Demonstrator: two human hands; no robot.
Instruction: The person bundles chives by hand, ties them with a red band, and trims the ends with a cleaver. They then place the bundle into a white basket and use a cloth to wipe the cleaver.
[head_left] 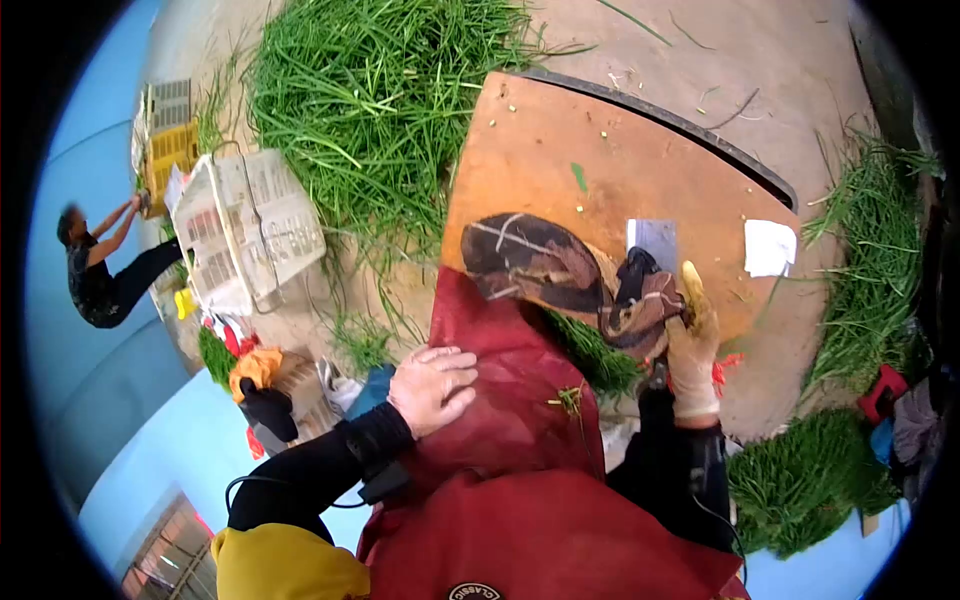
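Note:
My left hand is bare and lies on the red apron, its fingers spread a little, with nothing in it. On the right, my right hand wears a pale yellowish glove and grips a dark brown patterned cloth. More of this cloth spreads leftward over the wooden board. Just above the bunched part, a flat grey metal blade rests on the board. A white paper piece lies near the board's right edge.
A big heap of long green stalks lies at the upper left, with more stalks at the right. A white plastic crate stands left. Beyond it, a person holds a yellow crate. Green bundles sit lower right.

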